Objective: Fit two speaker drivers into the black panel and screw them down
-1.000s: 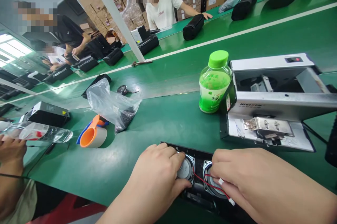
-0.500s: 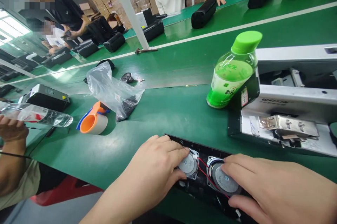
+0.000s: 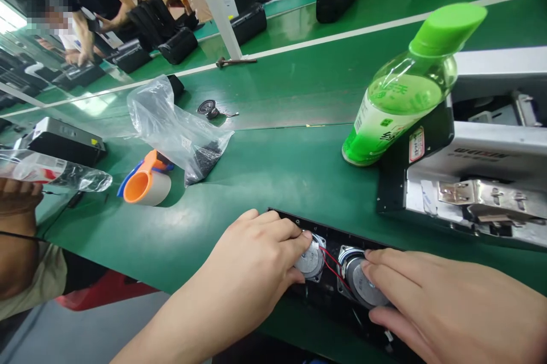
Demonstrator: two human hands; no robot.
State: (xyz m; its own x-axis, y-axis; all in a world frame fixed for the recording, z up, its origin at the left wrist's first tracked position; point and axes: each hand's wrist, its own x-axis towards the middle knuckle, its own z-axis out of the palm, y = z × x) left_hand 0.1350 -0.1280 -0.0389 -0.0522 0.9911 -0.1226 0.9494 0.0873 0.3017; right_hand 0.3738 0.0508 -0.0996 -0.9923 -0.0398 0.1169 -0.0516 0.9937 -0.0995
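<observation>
A long black speaker panel (image 3: 337, 236) lies at the near edge of the green table. Two round silver speaker drivers sit in it side by side, joined by thin red wires (image 3: 329, 266). My left hand (image 3: 252, 270) presses its fingertips on the left driver (image 3: 308, 261). My right hand (image 3: 431, 301) rests its fingers on the right driver (image 3: 363, 287). Both hands lie flat on the parts; neither lifts anything.
A green-capped drink bottle (image 3: 401, 90) stands beside a grey metal machine (image 3: 478, 147) at right. A clear plastic bag (image 3: 171, 127), an orange tape dispenser (image 3: 145, 184) and a loose speaker driver (image 3: 208, 108) lie at left. Another person's arm (image 3: 17, 238) is at far left; other people work across the belt.
The view has tipped down and closer. My right hand slid off the wires and now lies on the right driver; my left hand stays on the left driver.
</observation>
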